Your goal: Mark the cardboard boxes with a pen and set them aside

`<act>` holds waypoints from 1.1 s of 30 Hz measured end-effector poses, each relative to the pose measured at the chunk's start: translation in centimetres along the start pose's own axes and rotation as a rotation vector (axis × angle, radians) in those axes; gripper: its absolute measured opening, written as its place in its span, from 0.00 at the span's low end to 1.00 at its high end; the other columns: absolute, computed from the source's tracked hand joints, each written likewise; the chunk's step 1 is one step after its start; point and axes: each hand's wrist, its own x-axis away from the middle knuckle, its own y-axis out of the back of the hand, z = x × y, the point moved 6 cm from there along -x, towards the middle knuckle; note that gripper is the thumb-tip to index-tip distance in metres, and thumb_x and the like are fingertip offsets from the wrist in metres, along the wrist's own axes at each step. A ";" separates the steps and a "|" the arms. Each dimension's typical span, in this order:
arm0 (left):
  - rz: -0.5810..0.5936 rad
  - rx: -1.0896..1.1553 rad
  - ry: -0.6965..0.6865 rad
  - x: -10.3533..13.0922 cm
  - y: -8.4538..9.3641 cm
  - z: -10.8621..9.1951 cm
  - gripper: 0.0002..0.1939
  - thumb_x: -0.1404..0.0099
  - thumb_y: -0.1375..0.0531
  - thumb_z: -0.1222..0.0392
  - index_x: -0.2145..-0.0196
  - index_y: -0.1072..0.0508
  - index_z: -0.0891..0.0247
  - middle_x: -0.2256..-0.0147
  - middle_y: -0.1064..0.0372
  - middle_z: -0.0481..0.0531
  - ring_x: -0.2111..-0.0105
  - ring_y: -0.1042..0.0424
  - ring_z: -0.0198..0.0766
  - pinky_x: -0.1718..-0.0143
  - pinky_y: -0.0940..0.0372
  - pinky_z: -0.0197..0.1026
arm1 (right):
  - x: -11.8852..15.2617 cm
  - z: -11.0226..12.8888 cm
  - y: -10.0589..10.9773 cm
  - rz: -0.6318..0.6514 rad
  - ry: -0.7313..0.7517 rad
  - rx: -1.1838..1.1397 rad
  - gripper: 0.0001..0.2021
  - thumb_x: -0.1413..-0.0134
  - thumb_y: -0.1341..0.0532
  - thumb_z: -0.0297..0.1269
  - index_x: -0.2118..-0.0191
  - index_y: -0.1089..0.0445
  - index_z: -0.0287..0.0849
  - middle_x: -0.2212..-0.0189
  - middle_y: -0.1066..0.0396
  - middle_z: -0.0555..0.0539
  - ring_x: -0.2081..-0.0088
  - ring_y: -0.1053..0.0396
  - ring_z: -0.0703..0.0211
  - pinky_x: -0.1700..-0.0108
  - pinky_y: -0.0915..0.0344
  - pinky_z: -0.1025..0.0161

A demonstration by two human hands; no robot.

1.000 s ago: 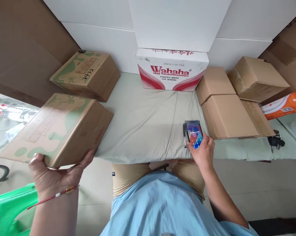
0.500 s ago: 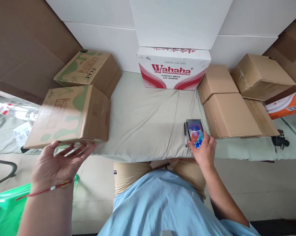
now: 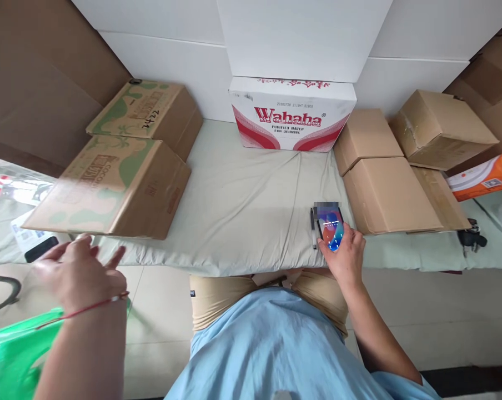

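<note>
My left hand (image 3: 86,275), with a red string bracelet, is in front of the near coconut carton (image 3: 105,183), just below its front edge. Motion blurs it, but its fingers look spread and nothing shows in them. That carton, tan with green shapes, sits flush against a second carton (image 3: 151,108) marked 2422. On the right, my right hand (image 3: 346,253) grips the lower end of a smartphone (image 3: 331,229) with a lit screen, thumb and fingers at its sides. Close along the phone's left edge lies a pen (image 3: 313,228).
A white Wahaha water box (image 3: 292,116) stands at the back. Plain brown boxes (image 3: 390,191) are on the right, by an orange-and-white package (image 3: 484,175) and keys (image 3: 471,238). A dark phone-like object (image 3: 41,250) lies at the left edge, above a green item (image 3: 21,350).
The near carton has turned and settled against the one behind it. My left hand has come away from its front edge and turned over. My right hand stays on the smartphone.
</note>
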 end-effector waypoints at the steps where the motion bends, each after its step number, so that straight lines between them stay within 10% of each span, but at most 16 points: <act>1: -0.127 -0.079 -0.131 1.3 0.2 -0.8 0.25 0.42 0.35 0.53 0.50 0.40 0.54 0.44 0.34 0.53 0.37 0.30 0.54 0.34 0.34 0.78 | 0.0 0.0 0.0 -0.001 0.001 -0.003 0.40 0.39 0.33 0.56 0.31 0.36 0.31 0.45 0.34 0.28 0.45 0.36 0.33 0.40 0.32 0.35; 3: -0.165 -0.272 -0.569 4.5 -1.1 -3.3 0.28 0.41 0.33 0.51 0.45 0.32 0.57 0.36 0.34 0.60 0.30 0.35 0.63 0.31 0.39 0.77 | 0.0 0.0 0.1 -0.003 -0.001 -0.013 0.40 0.38 0.34 0.56 0.31 0.37 0.32 0.44 0.34 0.28 0.45 0.36 0.33 0.40 0.32 0.34; 6: 0.113 -0.534 -0.977 7.7 -4.7 -4.4 0.21 0.43 0.30 0.51 0.52 0.21 0.55 0.38 0.25 0.57 0.25 0.42 0.71 0.25 0.58 0.81 | 0.0 0.0 0.2 0.000 -0.005 -0.029 0.39 0.38 0.34 0.57 0.31 0.37 0.34 0.44 0.35 0.29 0.45 0.36 0.33 0.40 0.32 0.34; 9: 0.249 -0.636 -0.953 7.1 -6.3 -3.4 0.15 0.38 0.31 0.52 0.55 0.19 0.56 0.38 0.21 0.57 0.27 0.36 0.68 0.26 0.63 0.82 | 0.0 -0.2 0.0 -0.003 -0.015 -0.040 0.39 0.38 0.34 0.58 0.31 0.37 0.35 0.45 0.35 0.29 0.45 0.35 0.33 0.41 0.31 0.34; 14: 0.094 -0.575 -0.936 6.6 -5.5 -2.8 0.22 0.38 0.31 0.48 0.49 0.20 0.58 0.34 0.25 0.62 0.24 0.42 0.69 0.25 0.63 0.82 | 0.7 0.9 0.7 -0.033 0.035 -0.099 0.40 0.33 0.37 0.61 0.29 0.40 0.35 0.40 0.36 0.26 0.42 0.36 0.32 0.40 0.31 0.32; 22: 0.315 -0.417 -0.930 11.3 -9.2 2.0 0.13 0.33 0.34 0.57 0.51 0.21 0.58 0.43 0.21 0.66 0.32 0.29 0.62 0.30 0.35 0.68 | -2.2 0.7 11.2 -0.391 0.188 0.006 0.55 0.39 0.32 0.66 0.21 0.56 0.40 0.28 0.45 0.21 0.27 0.44 0.22 0.31 0.41 0.23; 28: 0.426 -0.481 -0.867 11.8 -11.8 5.5 0.12 0.31 0.36 0.58 0.52 0.21 0.62 0.44 0.20 0.67 0.41 0.21 0.60 0.35 0.31 0.63 | -11.2 -9.1 11.8 0.168 -0.282 0.140 0.81 0.62 0.28 0.80 0.18 0.64 0.27 0.22 0.62 0.10 0.20 0.64 0.07 0.28 0.53 0.17; 33: 0.366 -0.477 -0.956 12.0 -11.8 5.7 0.12 0.31 0.37 0.60 0.51 0.19 0.63 0.46 0.18 0.66 0.44 0.19 0.59 0.38 0.27 0.60 | -12.9 -9.5 12.2 0.440 -0.391 0.242 0.76 0.60 0.28 0.78 0.16 0.61 0.38 0.22 0.54 0.16 0.22 0.53 0.10 0.28 0.46 0.21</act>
